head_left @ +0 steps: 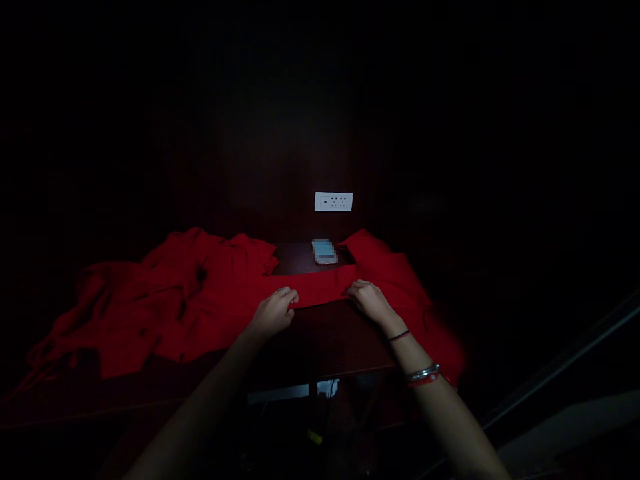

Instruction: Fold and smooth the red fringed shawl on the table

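Red cloth (320, 287) lies across a dark wooden table, with a narrow straight strip running between my two hands. My left hand (275, 312) is closed on the strip's near edge, thumb and fingers pinched together. A short way to the right, my right hand (370, 300) grips the same edge with its fingers curled over. To the left the cloth spreads into a crumpled heap (175, 300) with thin strings trailing at its far left end. On the right another wide part (400, 283) of the cloth reaches past my right wrist.
A white socket panel (333, 202) is on the dark back wall. Below it a small pale-blue object (325, 251), blurred out, rests on the table (340, 340). Under the table's front edge are pale pieces and a small yellow item (315, 437). Most surroundings are too dark to make out.
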`<state>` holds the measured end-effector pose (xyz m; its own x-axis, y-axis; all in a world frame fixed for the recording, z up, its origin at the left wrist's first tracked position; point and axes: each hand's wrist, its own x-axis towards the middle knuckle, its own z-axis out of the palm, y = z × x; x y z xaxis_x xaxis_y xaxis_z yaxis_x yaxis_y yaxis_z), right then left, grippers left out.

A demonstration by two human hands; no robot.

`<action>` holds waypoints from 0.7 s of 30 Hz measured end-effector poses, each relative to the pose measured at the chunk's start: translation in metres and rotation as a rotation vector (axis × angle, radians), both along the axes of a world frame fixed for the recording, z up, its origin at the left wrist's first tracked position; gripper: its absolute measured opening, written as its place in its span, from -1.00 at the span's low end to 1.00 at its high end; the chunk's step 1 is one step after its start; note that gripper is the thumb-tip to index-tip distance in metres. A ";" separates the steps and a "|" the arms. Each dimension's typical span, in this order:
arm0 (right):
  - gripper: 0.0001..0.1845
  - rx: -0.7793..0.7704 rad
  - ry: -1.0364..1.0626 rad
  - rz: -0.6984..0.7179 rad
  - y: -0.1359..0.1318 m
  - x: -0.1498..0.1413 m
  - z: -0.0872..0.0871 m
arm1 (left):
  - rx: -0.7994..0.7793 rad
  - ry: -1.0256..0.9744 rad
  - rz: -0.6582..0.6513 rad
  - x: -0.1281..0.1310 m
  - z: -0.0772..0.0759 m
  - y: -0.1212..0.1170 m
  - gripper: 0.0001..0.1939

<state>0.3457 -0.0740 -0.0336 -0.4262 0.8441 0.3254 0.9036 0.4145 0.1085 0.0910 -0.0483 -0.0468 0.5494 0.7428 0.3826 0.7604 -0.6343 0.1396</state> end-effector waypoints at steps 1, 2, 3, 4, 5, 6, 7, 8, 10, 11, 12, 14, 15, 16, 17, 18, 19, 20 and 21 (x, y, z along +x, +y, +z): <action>-0.79 -0.006 0.010 0.007 0.000 0.000 0.000 | 0.009 0.021 0.018 0.000 0.000 -0.002 -0.83; -0.79 -0.009 0.021 0.034 -0.001 -0.001 0.000 | 0.014 0.040 0.035 0.000 0.001 -0.004 -0.81; -0.78 -0.005 0.034 0.075 -0.003 -0.004 0.001 | 0.014 0.053 0.047 0.000 0.001 -0.006 -0.80; -0.75 0.005 0.046 0.126 -0.005 -0.008 0.001 | 0.006 0.061 0.048 0.001 0.001 -0.007 -0.79; -0.72 0.018 0.054 0.179 -0.007 -0.013 0.001 | -0.006 0.062 0.035 0.002 0.002 -0.008 -0.80; -0.71 0.027 0.054 0.228 -0.009 -0.017 0.001 | -0.023 0.056 0.007 0.003 0.003 -0.009 -0.81; -0.72 0.027 0.043 0.269 -0.010 -0.022 0.001 | -0.045 0.039 -0.029 0.003 0.004 -0.010 -0.83; -0.76 0.021 0.023 0.294 -0.011 -0.025 0.000 | -0.072 0.014 -0.069 0.001 0.006 -0.010 -0.84; -0.78 0.010 -0.025 0.301 -0.010 -0.029 -0.002 | -0.100 -0.053 -0.118 -0.009 0.011 -0.010 -0.82; -0.77 0.011 -0.043 0.291 -0.009 -0.029 -0.003 | -0.094 -0.071 -0.121 -0.017 0.013 -0.010 -0.80; -0.75 0.017 -0.053 0.277 -0.008 -0.029 -0.004 | -0.077 -0.065 -0.113 -0.027 0.014 -0.009 -0.79; -0.75 0.034 -0.043 0.262 -0.007 -0.028 -0.004 | -0.035 0.027 -0.081 -0.050 0.015 -0.008 -0.77; -0.75 0.039 -0.031 0.263 -0.006 -0.027 -0.004 | -0.026 0.090 -0.067 -0.061 0.015 -0.007 -0.76; -0.75 0.039 -0.019 0.266 -0.005 -0.027 -0.004 | -0.020 0.151 -0.057 -0.070 0.014 -0.005 -0.75; -0.75 0.035 -0.008 0.269 -0.005 -0.026 -0.004 | -0.009 0.201 -0.043 -0.076 0.013 -0.004 -0.72; -0.76 0.029 0.001 0.272 -0.004 -0.026 -0.004 | 0.010 0.240 -0.027 -0.080 0.012 -0.002 -0.70; -0.76 0.022 0.008 0.274 -0.004 -0.026 -0.004 | 0.036 0.270 -0.007 -0.082 0.011 0.001 -0.67; -0.76 0.016 0.013 0.273 -0.003 -0.026 -0.004 | 0.067 0.293 0.016 -0.082 0.011 0.003 -0.65; -0.76 0.011 0.018 0.270 -0.002 -0.025 -0.005 | 0.098 0.306 0.043 -0.080 0.012 0.006 -0.63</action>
<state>0.3204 -0.0761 -0.0383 -0.6295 0.6971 0.3433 0.7623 0.6397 0.0988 0.0107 -0.0424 -0.0349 0.6190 0.7355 0.2753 0.7839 -0.6000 -0.1596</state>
